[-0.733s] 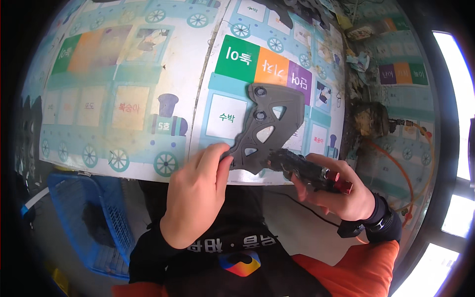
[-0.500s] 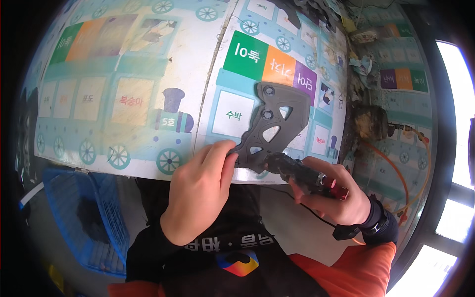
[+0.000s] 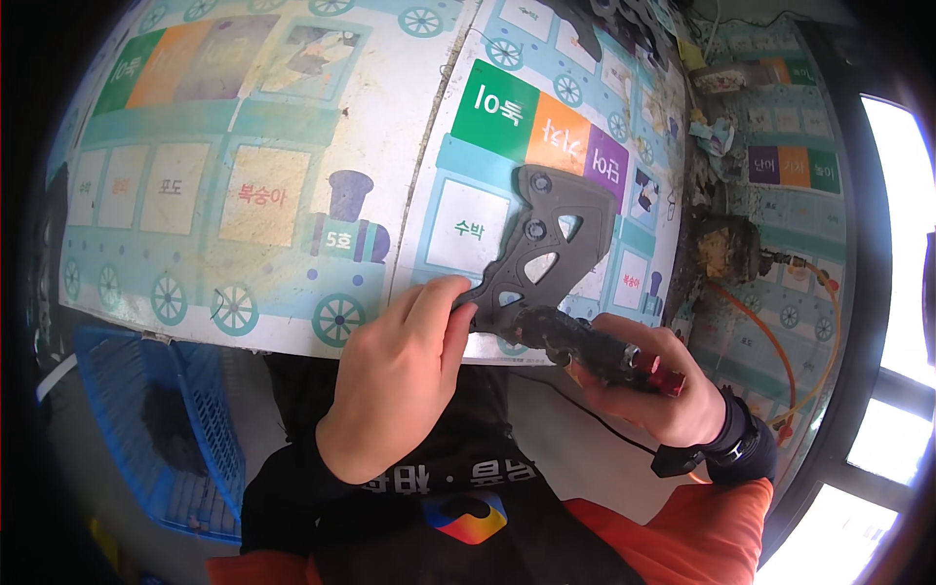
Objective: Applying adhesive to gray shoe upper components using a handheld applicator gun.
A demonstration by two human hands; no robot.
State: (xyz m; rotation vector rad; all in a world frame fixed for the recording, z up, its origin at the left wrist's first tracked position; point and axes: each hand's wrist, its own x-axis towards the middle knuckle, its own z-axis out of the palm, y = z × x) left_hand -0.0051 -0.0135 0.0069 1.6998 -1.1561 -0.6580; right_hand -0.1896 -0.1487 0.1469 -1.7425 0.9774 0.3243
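Observation:
A dark grey bracket-like part (image 3: 551, 239) with triangular cutouts and two round holes lies on the printed table top, its narrower end at the near edge. The fingertips of my left hand (image 3: 390, 375) pinch its lower left edge. Wrapped in the fingers of my right hand (image 3: 658, 390) is a black cylindrical hand tool (image 3: 585, 341) with a red rear end. The tool's front end meets or overlaps the part's near end, and its tip cannot be made out there.
The white table top (image 3: 283, 336) carries printed trains and coloured blocks. Dark parts (image 3: 624, 24) lie at its far edge. A grimy machine block (image 3: 729, 246) with an orange hose (image 3: 770, 331) stands on the right. Below the table at left is a blue plastic basket (image 3: 161, 439).
The whole view has shifted slightly. The tool's front end sits a little lower and farther left against the part. Both hands keep their grip.

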